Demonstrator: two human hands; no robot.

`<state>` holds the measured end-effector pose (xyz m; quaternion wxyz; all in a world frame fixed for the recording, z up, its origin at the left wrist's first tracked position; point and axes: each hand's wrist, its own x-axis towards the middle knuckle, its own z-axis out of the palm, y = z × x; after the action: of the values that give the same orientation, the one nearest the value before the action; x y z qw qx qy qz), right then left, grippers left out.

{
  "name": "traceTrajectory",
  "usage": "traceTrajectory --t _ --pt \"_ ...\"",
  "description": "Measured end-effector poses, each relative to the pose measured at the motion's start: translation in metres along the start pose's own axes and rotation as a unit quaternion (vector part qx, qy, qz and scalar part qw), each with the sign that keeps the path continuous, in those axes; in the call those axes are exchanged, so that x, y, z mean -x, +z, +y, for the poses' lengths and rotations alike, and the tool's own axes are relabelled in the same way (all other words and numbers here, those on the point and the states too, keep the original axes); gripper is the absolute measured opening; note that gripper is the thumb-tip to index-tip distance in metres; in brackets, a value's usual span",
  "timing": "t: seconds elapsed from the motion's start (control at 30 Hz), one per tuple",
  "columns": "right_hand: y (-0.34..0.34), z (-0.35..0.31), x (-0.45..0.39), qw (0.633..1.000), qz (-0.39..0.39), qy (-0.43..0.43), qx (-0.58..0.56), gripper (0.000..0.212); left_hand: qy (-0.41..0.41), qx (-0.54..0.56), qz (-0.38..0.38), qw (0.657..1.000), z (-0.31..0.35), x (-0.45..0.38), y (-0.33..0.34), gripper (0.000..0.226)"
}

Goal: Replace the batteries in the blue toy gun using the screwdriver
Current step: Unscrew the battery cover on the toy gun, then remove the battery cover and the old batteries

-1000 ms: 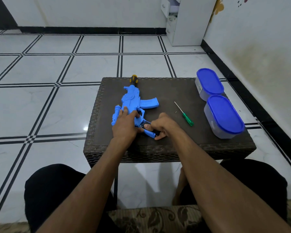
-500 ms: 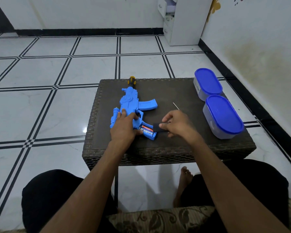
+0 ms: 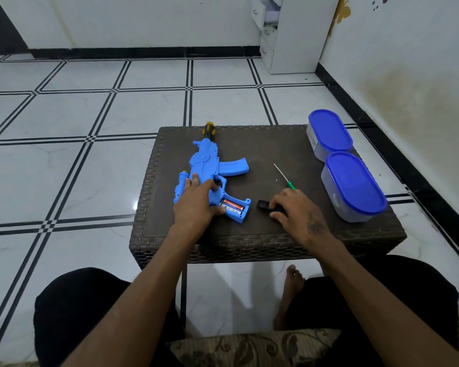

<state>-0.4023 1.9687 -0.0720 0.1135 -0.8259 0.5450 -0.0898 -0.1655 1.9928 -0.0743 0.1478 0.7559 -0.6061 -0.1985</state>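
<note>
- The blue toy gun (image 3: 210,176) lies flat on the dark woven bench (image 3: 263,242), its muzzle pointing away from the person and its handle end nearest them.
- The left hand (image 3: 196,205) rests on the gun's rear body. Its fingers are spread and fairly straight, pressing down rather than wrapping round.
- The battery compartment (image 3: 232,205) in the handle is uncovered, with batteries (image 3: 231,203) seated inside. Their long axis runs left to right across the bench.
- The right hand (image 3: 297,213) lies on the bench to the right of the handle, its fingers curled over the black battery cover (image 3: 264,205), which it seems to be setting down; that grip is closed on the cover.
- The green-handled screwdriver (image 3: 285,178) lies just beyond the right hand, its shaft pointing away and to the left.
- Two blue-lidded containers (image 3: 353,186) stand at the bench's right edge.
- Judgement: the next move is lifting out the old batteries. They sit just right of the left hand's fingertips and a short way left of the right hand, so either could reach; the right is likelier once it has let go of the cover.
</note>
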Motion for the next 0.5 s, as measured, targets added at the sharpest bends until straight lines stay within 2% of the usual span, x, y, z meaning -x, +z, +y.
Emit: traceTrajectory --t 0.17,0.27,0.33,0.4,0.5 --pt "0.002 0.0 0.0 1.0 0.009 0.001 -0.024 0.02 -0.001 -0.003 0.0 1.0 0.001 -0.001 0.0 0.056" --pt "-0.004 0.003 -0.006 0.995 0.086 0.034 -0.032 0.015 -0.002 -0.009 -0.001 1.0 0.0 -0.001 0.0 0.057" --pt "-0.01 0.008 -0.014 0.988 0.128 0.079 -0.017 0.022 -0.002 -0.008 -0.003 1.0 0.0 -0.001 0.0 0.057" --pt "-0.013 0.016 -0.024 0.986 0.115 0.115 0.024 0.033 -0.002 -0.009 -0.003 1.0 0.0 -0.002 0.0 0.057" --pt "-0.009 0.024 -0.037 0.987 0.047 0.153 0.031 0.038 -0.003 -0.01 -0.002 1.0 0.0 -0.001 0.001 0.057"
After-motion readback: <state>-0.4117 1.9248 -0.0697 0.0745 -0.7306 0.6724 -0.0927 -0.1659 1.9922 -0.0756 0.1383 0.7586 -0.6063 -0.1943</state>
